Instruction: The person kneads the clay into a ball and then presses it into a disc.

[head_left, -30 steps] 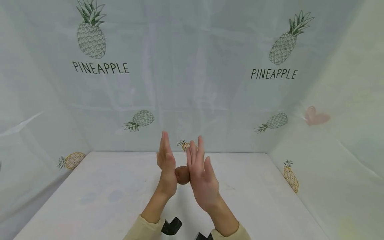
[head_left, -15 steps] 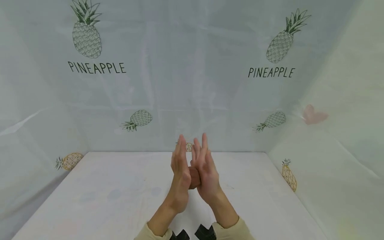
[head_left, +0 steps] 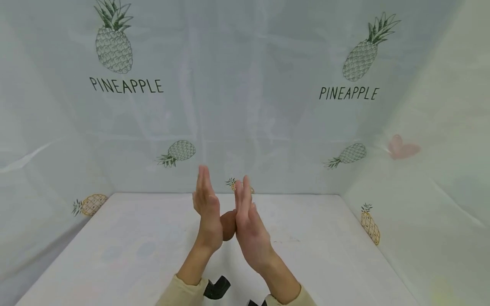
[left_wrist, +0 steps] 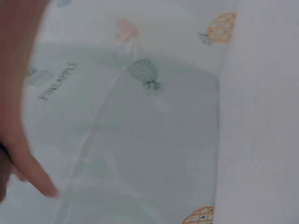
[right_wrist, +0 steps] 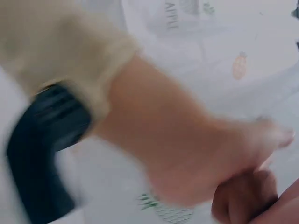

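A brown lump that looks like modelling clay (head_left: 228,225) sits between my two palms, raised over the white table. My left hand (head_left: 208,216) presses on its left side, palm inward, fingers straight and pointing up and away. Against its right side lies the palm of my right hand (head_left: 252,236), its fingers also straight. In the right wrist view the brown lump (right_wrist: 245,196) shows wedged between the palms, partly covered by them. The left wrist view catches only a blurred strip of hand along its left edge; the lump is out of sight there.
A white table (head_left: 153,255) stretches beneath the hands. Pale sheeting (head_left: 245,106) printed with pineapples hangs behind it and along both sides. Beige sleeves (head_left: 183,293) and black wrist mounts (head_left: 217,287) show at the bottom.
Both hands shifted right half a second ago and are now back to the left, with the left palm sliding against the right. The lump moved with them and now looks taller and narrower.
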`<state>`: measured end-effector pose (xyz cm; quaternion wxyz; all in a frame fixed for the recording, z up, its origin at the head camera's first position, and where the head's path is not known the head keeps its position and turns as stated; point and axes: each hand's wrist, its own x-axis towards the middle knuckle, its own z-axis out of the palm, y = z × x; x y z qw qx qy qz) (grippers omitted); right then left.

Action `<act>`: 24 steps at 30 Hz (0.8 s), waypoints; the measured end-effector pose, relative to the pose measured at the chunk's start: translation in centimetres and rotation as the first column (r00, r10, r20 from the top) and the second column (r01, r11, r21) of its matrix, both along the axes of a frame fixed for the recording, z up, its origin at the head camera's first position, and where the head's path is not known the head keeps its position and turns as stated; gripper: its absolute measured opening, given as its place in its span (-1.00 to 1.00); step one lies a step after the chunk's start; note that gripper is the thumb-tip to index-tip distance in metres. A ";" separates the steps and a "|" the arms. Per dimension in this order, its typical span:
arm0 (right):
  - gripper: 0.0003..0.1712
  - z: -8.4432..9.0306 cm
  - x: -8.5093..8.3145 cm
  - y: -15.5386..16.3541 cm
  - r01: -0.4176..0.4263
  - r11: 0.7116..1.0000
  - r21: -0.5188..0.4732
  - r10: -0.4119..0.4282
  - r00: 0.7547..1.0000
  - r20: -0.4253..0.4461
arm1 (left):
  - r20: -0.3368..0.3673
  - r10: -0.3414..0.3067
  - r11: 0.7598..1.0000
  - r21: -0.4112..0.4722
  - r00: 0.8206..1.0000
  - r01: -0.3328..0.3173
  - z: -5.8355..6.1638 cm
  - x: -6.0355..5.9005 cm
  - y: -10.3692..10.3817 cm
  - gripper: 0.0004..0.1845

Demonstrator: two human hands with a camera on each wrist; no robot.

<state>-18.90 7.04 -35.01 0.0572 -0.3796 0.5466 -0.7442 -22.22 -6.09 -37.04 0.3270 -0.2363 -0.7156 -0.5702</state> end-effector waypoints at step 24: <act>-0.25 -1.2 -2.1 0.9 0.009 0.995 0.103 -0.014 0.999 0.047 | -0.051 -0.226 0.974 0.005 0.973 0.227 0.4 1.7 1.6 -0.20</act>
